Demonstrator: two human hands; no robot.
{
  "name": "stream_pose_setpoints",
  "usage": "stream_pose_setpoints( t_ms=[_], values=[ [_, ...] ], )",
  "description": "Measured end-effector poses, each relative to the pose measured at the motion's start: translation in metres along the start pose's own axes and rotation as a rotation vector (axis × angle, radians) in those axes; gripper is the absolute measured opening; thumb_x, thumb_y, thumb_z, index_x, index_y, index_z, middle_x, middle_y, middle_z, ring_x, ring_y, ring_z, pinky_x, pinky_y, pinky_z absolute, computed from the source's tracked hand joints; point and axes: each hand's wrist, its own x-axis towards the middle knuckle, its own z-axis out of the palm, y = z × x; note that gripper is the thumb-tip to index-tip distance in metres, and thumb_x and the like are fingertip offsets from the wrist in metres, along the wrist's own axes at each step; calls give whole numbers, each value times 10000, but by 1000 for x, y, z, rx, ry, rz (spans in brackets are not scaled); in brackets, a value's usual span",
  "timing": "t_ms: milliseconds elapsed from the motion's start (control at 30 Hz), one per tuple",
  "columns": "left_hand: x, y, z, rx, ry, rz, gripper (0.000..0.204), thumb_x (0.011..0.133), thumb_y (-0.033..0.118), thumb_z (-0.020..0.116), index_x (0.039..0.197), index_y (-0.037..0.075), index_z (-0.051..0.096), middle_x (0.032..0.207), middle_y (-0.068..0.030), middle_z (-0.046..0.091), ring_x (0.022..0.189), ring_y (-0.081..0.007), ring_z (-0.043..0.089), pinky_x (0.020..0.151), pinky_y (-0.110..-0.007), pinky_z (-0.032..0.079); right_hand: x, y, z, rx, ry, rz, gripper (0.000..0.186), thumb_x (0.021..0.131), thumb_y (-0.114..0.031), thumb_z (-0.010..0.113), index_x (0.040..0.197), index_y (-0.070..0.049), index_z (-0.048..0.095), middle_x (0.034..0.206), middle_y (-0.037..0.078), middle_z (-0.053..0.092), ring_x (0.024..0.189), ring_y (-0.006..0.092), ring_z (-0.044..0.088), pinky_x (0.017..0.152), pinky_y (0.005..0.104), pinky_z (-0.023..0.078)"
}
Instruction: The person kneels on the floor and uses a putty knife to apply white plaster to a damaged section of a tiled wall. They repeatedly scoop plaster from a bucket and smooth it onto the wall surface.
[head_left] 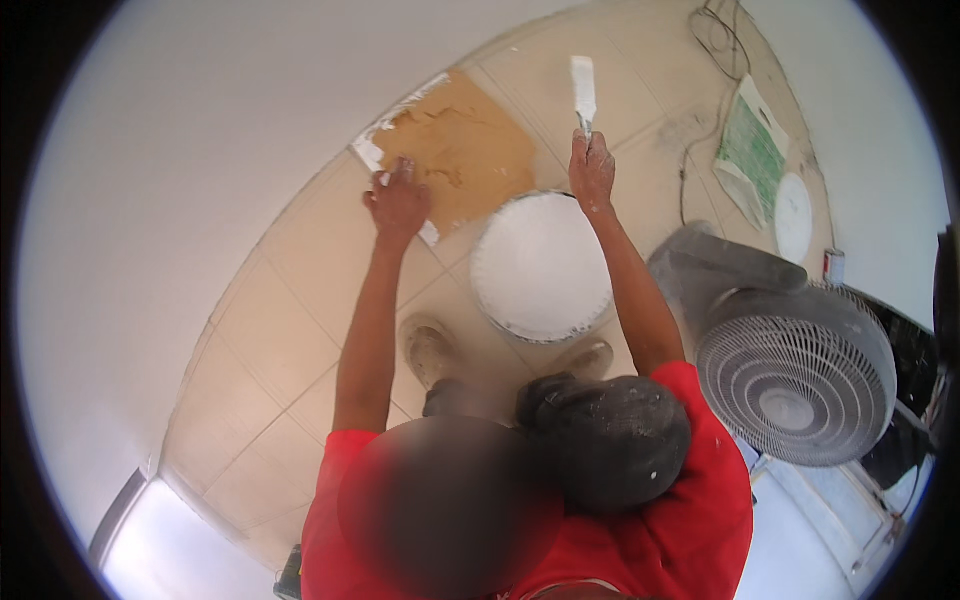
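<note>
My right hand [592, 172] is closed around the handle of a flat tool [584, 88], held upward past my fist. Its broad end is coated white, and I cannot tell if it is a putty knife or a brush. Fingers apart, my left hand [398, 202] reaches to the near left edge of a brown sheet [470, 145] on the floor; whether it touches the sheet is unclear. White smears mark the sheet's edge along the wall. Between my forearms stands a round bucket [540, 268], its top white all over, close in front of my feet.
A grey fan [795, 380] stands at my right. Beyond it lie a green and white bag [752, 150], a round white disc [794, 217] and a small can [834, 266]. A cable [722, 40] coils at the far right. A white wall [200, 150] borders the tiled floor [265, 370] on the left.
</note>
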Motion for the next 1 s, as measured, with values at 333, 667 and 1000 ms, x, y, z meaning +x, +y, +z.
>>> stream_pose_setpoints(
  t_ms=[333,667,1000],
  values=[
    [0,0,-7,42,-22,-14,677,933,367,538,1577,163,485,1686,34,385,1475,-318,357,1153,-570,280,-77,20,-149,-400,-14,-833,260,851,-102,696,1110,-105,712,945,72,626,867,283,617,821,438,500],
    [0,8,-19,37,-88,-13,692,948,375,523,1603,168,440,1701,42,352,1496,-307,338,1167,-568,280,-109,33,-164,-502,-172,-925,227,847,-92,662,1067,-102,720,970,98,615,950,287,607,899,454,477],
    [3,1,-7,-1,-34,28,692,933,383,539,1585,158,468,1680,18,396,1469,-338,381,1156,-609,289,-129,70,-168,-595,-232,-609,116,821,-226,688,819,-111,706,753,121,646,757,335,663,760,474,517]
  ],
)
